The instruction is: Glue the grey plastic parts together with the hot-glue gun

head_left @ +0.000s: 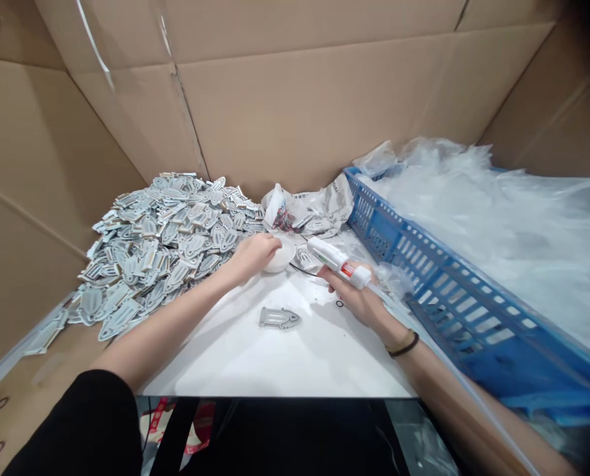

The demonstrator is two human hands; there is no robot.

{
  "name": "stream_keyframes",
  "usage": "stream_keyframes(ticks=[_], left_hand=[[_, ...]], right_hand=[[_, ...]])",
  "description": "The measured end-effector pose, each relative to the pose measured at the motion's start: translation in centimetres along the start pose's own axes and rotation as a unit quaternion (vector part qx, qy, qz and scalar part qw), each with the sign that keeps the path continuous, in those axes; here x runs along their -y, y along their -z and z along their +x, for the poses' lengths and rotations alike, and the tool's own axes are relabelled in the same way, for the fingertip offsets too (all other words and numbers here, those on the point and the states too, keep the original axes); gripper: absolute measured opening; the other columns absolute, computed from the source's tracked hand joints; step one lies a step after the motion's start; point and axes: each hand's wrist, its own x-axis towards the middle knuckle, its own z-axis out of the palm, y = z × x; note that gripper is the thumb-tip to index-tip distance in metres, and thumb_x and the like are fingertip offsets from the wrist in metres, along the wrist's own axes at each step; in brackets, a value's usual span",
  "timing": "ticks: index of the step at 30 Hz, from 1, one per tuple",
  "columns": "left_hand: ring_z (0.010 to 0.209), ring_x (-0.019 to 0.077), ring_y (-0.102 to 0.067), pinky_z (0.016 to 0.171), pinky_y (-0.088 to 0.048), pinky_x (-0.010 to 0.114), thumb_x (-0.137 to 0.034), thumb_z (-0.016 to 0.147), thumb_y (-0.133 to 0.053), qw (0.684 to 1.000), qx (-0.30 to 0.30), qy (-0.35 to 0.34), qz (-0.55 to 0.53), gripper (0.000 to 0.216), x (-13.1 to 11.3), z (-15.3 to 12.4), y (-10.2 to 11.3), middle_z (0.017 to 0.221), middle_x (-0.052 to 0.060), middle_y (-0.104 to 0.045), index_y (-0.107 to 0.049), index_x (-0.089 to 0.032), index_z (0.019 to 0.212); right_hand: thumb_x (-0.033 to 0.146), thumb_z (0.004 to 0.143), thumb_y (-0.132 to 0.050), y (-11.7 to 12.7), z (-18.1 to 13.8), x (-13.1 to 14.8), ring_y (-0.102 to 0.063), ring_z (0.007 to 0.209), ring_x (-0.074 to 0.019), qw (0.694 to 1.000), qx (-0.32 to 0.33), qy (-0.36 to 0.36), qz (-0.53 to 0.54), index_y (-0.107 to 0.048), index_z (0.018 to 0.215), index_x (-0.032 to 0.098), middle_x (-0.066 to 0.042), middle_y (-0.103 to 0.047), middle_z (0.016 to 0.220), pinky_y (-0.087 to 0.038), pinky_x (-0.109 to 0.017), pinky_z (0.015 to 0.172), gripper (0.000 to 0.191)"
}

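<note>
My left hand is at the small round white dish, fingers pinched together over its left side. Whatever they hold, if anything, is too small or hidden to make out. In my right hand is a white cylindrical tool with a red and green label, its front end pointing up and left. A clear hose appears to run from its rear towards the lower right. One flat grey pointed metal-looking piece with long slots lies on the white table, in front of both hands.
A large heap of similar grey pieces rises at the left. Crumpled printed plastic bags lie behind the dish. On the right stands a blue crate filled with clear plastic bags. Cardboard walls enclose the back and sides.
</note>
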Motion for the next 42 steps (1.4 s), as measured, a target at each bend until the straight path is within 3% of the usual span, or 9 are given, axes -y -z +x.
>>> stream_keyframes(ticks=[3, 10, 14, 20, 32, 35, 37, 40, 42], left_hand=[[0.093, 0.0221, -0.063, 0.079, -0.045, 0.028, -0.018, 0.088, -0.046, 1.0, 0.013, -0.001, -0.003, 0.028, -0.9, 1.0, -1.1, 0.102, 0.011, -0.068, -0.071, -0.016, 0.101], [0.072, 0.0209, -0.062, 0.065, -0.041, 0.027, -0.032, 0.079, -0.058, 0.992, 0.096, 0.055, -0.055, 0.02, -0.4, 2.4, -0.2, 0.077, 0.007, -0.071, -0.072, -0.016, 0.076], [0.068, 0.0191, -0.061, 0.059, -0.036, 0.025, -0.031, 0.073, -0.065, 0.988, 0.116, 0.077, -0.071, 0.016, -0.7, 2.1, -0.4, 0.075, 0.006, -0.071, -0.07, -0.016, 0.073], [0.064, 0.0163, -0.059, 0.061, -0.035, 0.025, -0.024, 0.079, -0.061, 0.989, 0.064, 0.07, -0.115, 0.017, -0.4, 1.3, -0.2, 0.069, 0.005, -0.07, -0.072, -0.014, 0.07], [0.074, 0.0153, -0.06, 0.067, -0.042, 0.024, -0.022, 0.084, -0.056, 0.982, -0.089, 0.041, -0.161, 0.018, -0.9, -1.4, 1.3, 0.084, 0.006, -0.069, -0.072, -0.015, 0.08], [0.073, 0.0139, -0.059, 0.066, -0.044, 0.023, -0.025, 0.083, -0.058, 0.963, -0.117, 0.07, -0.234, 0.016, -1.4, -2.5, 1.3, 0.081, 0.005, -0.066, -0.068, -0.014, 0.078], [0.067, 0.0122, -0.059, 0.063, -0.046, 0.022, -0.026, 0.082, -0.058, 0.932, -0.116, 0.107, -0.327, 0.017, -1.9, -3.6, 1.1, 0.079, 0.003, -0.064, -0.065, -0.013, 0.091], [0.062, 0.0124, -0.063, 0.059, -0.05, 0.023, -0.027, 0.08, -0.06, 0.865, -0.017, 0.143, -0.482, 0.031, -2.8, -5.6, 0.9, 0.076, 0.001, -0.061, -0.06, -0.014, 0.108], [0.062, 0.0142, -0.065, 0.059, -0.051, 0.023, -0.028, 0.079, -0.062, 0.839, 0.075, 0.152, -0.518, 0.026, -3.3, -6.8, 1.1, 0.072, 0.001, -0.062, -0.062, -0.012, 0.1]], right_hand=[[0.043, 0.077, -0.062, 0.0, 0.0, 0.0, -0.047, 0.042, -0.0125, 1.0, -0.006, -0.004, -0.009, -0.055, 0.057, 0.02, -0.001, -0.055, 0.048, -0.032, -0.025, 0.04, 0.032], [0.042, 0.077, -0.062, 0.1, 0.0, 0.1, -0.046, 0.04, -0.0119, 1.0, -0.002, -0.015, -0.009, -0.053, 0.056, 0.02, 0.0, -0.054, 0.046, -0.032, -0.025, 0.039, 0.032], [0.043, 0.077, -0.062, 0.1, 0.0, 0.2, -0.046, 0.04, -0.0116, 1.0, -0.002, -0.024, -0.002, -0.055, 0.058, 0.02, 0.0, -0.054, 0.047, -0.032, -0.025, 0.04, 0.031], [0.044, 0.077, -0.061, 0.1, -0.1, 0.5, -0.049, 0.042, -0.0119, 1.0, -0.007, -0.019, -0.018, -0.055, 0.054, 0.019, -0.001, -0.056, 0.047, -0.033, -0.024, 0.041, 0.034], [0.044, 0.076, -0.061, 0.0, -0.1, 0.3, -0.047, 0.04, -0.0104, 0.999, 0.0, -0.033, 0.008, -0.057, 0.055, 0.019, 0.0, -0.056, 0.047, -0.033, -0.022, 0.04, 0.033], [0.044, 0.077, -0.061, 0.1, -0.2, 0.5, -0.047, 0.041, -0.0102, 1.0, 0.0, -0.024, 0.003, -0.056, 0.053, 0.019, 0.0, -0.055, 0.047, -0.033, -0.022, 0.04, 0.034], [0.043, 0.077, -0.061, 0.2, -0.2, 0.7, -0.047, 0.041, -0.0102, 1.0, 0.003, -0.026, 0.007, -0.057, 0.056, 0.019, 0.0, -0.056, 0.047, -0.032, -0.022, 0.04, 0.033], [0.043, 0.077, -0.061, 0.3, -0.3, 0.9, -0.047, 0.041, -0.0102, 0.999, 0.005, -0.035, 0.015, -0.058, 0.058, 0.019, 0.001, -0.057, 0.048, -0.033, -0.022, 0.041, 0.031], [0.042, 0.077, -0.061, 0.3, -0.3, 1.1, -0.047, 0.041, -0.0104, 1.0, 0.002, -0.03, 0.008, -0.056, 0.055, 0.019, 0.001, -0.055, 0.047, -0.033, -0.023, 0.042, 0.032]])
